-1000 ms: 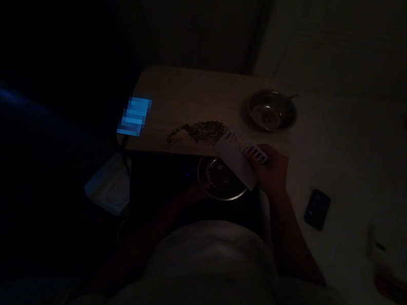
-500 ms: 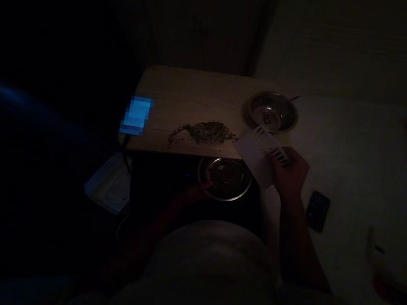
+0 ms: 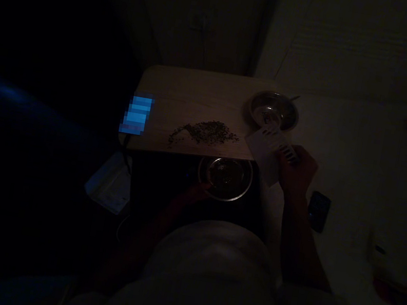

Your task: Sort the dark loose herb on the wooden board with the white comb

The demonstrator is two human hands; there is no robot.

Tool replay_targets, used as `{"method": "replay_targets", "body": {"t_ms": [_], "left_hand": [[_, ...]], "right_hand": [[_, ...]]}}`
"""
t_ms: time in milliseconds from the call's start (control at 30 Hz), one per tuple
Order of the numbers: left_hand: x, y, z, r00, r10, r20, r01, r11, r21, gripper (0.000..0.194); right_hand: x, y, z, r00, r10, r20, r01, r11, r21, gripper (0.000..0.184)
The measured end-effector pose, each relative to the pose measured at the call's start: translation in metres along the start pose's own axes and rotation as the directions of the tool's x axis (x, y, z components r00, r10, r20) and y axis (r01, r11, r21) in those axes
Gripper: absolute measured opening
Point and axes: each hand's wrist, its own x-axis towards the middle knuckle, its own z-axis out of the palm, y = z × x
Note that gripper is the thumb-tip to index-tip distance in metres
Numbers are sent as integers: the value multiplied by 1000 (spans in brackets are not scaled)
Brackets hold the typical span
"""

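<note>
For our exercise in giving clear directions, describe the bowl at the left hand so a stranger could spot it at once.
Find the wood-grained tabletop with its scatter of small dark bits. Just past the tabletop's near edge is a round metal bowl with the left hand at its rim. That hand sets it apart from the other metal bowl, at the tabletop's far right.

2 glossy metal bowls (image 3: 225, 178), matt sheet (image 3: 265, 155), smooth wood-grained tabletop (image 3: 197, 94)
</note>
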Motion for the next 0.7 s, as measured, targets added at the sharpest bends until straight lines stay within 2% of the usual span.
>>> {"method": "replay_targets", "body": {"t_ms": [167, 333, 500, 600, 700], "left_hand": [[-2, 2, 5, 1000, -7, -8, 7, 1000, -13, 32], [-4, 3, 12, 999, -2, 47, 4, 1000, -28, 38], [-2, 1, 6, 1000, -10, 14, 10, 1000, -6, 45], [0, -1, 2, 998, -3, 61, 3, 1000, 0, 50], [0, -1, 0, 998, -16, 63, 15, 1000, 11, 45]], "right_hand": [[-1, -2, 3, 1000, 13, -24, -12, 999, 43, 18], [-2, -6, 8, 1000, -6, -17, 7, 999, 41, 19], [-2, -9, 11, 1000, -8, -10, 8, 999, 42, 21], [-2, -8, 13, 1000, -25, -2, 25, 999, 30, 21], [-3, -6, 15, 1000, -23, -17, 23, 1000, 19, 23]]}}
